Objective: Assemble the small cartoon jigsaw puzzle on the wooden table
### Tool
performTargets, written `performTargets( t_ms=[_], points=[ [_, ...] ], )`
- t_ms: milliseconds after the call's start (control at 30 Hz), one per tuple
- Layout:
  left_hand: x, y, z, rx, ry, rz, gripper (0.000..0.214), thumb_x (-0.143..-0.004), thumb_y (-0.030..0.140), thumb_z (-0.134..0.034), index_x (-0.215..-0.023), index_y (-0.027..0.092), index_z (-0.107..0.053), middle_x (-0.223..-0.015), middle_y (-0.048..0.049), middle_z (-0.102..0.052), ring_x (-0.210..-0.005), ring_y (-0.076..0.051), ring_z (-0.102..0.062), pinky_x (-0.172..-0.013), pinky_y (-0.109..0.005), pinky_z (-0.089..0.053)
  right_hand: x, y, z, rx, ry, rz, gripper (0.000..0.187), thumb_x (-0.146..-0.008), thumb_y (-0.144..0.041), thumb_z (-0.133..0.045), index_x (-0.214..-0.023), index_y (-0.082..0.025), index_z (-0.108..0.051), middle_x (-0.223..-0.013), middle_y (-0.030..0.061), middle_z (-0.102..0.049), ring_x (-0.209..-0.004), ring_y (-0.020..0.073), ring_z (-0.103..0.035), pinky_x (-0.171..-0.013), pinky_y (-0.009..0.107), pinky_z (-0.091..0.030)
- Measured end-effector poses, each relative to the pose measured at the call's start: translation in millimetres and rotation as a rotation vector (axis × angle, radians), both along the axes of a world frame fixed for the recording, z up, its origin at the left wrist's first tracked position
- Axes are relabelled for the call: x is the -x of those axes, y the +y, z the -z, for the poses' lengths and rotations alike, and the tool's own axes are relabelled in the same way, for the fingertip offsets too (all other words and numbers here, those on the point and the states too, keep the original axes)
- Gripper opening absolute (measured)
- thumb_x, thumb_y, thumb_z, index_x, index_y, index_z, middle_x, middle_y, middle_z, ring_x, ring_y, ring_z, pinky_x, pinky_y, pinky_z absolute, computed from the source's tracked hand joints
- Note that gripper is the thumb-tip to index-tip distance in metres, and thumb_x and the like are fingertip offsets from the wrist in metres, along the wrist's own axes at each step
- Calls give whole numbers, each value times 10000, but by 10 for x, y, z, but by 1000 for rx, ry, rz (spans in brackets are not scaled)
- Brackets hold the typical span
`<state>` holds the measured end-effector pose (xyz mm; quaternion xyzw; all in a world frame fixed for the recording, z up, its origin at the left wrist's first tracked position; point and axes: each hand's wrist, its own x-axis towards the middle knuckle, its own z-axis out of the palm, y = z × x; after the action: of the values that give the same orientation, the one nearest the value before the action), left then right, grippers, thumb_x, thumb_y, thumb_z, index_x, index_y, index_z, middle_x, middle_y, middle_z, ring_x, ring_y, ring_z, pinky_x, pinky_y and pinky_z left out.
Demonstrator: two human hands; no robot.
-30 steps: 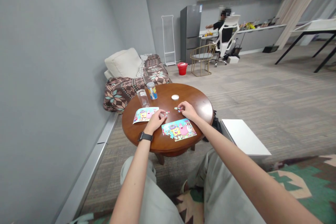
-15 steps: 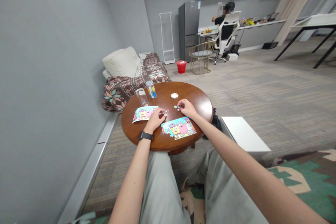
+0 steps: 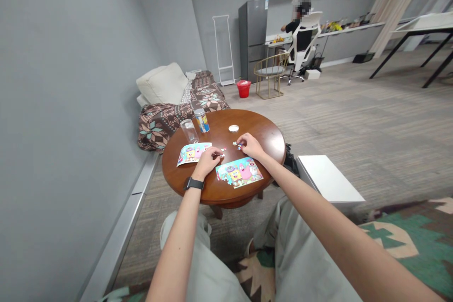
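Note:
A jigsaw puzzle (image 3: 244, 171) with cartoon figures lies on the round wooden table (image 3: 264, 125), its lower left side ragged. My left hand (image 3: 208, 160), a dark watch on its wrist, rests left of the puzzle's upper edge. Its fingers are closed in a pinch on what looks like a puzzle piece, with a few more beside the fingertips. Beyond the puzzle, my right hand (image 3: 250, 145) bends over a small group of loose puzzle pieces (image 3: 235, 143), thumb and fingers closed on one. A curled picture sheet (image 3: 189, 155) with matching figures lies partly behind my left hand.
At the table's far left stand a clear glass (image 3: 189, 131) and a printed can (image 3: 202, 121); a round lid (image 3: 233, 129) lies farther right. A white box (image 3: 330, 177) is right of the table. A person (image 3: 300, 28) sits at the back counter, beyond a red bucket (image 3: 243, 88).
My left knee has swung out to the left, uncovering a table leg. The view has shifted slightly. Both hands stay over nearly the same spots, with only small finger movements.

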<state>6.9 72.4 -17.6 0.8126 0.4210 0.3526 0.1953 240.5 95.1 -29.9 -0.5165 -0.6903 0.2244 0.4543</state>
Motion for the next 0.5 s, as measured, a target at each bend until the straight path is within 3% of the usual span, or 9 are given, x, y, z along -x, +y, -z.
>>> performTargets(
  t_ms=[100,233,500],
  points=[
    [3,3,-9,-5,-3,1,149,-766,79,-585,-821,177,-682,-887,-43,-719,-831,-176,-667,-825,-337,-559,5,-20,-22,18,-42,12,312,-605,19,-538,-782,-204,-666,-830,-15,-569,-689,125,-571,-702,264,-474],
    [-2,-9,-33,13,17,50,168,-792,108,-579,-812,185,-727,-941,-57,-752,-903,-194,-691,-911,-374,-547,-4,-30,-39,26,-46,19,310,-610,19,-530,-781,-203,-665,-776,-21,-565,-656,126,-551,-683,262,-460],
    [-53,-33,-47,-8,83,42,302,-843,124,-557,-1080,199,-728,-1189,-76,-717,-1140,-222,-646,-1071,-444,-472,-18,16,4,-30,74,17,277,-592,-2,-534,-744,-212,-633,-858,-4,-605,-821,153,-617,-822,298,-522]
  ],
)
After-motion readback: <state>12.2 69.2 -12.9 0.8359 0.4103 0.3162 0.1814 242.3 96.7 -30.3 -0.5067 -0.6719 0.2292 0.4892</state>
